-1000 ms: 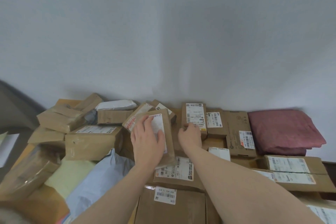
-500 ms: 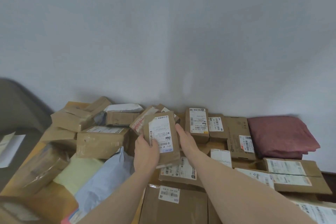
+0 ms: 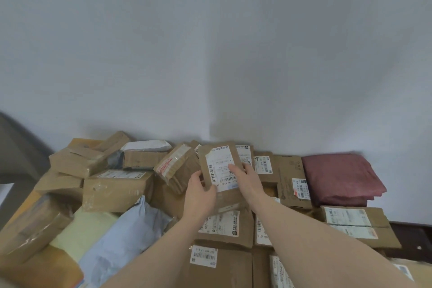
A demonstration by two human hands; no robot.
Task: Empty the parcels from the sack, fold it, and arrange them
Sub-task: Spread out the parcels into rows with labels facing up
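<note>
A flat brown parcel (image 3: 221, 159) with a white barcode label stands tilted above the pile's middle, held by both hands. My left hand (image 3: 198, 194) grips its lower left edge, thumb on the front. My right hand (image 3: 247, 179) holds its right side, thumb across the label. Behind it stands an upright small box (image 3: 244, 154), partly hidden. The folded dark red sack (image 3: 339, 177) lies at the back right against the wall. Several labelled cardboard boxes (image 3: 219, 224) lie flat below my hands.
A loose heap of taped boxes (image 3: 117, 190) fills the left side, with a white mailer (image 3: 147, 145) on top, a pale blue mailer (image 3: 121, 241) and a pale yellow mailer (image 3: 81, 231) in front. A grey wall (image 3: 210, 54) closes the back. Dark floor (image 3: 411, 238) shows at right.
The parcel rose off the pile and shifted right, in front of the upright box. My right hand left that box and took the parcel's right side. The view shifted slightly.
</note>
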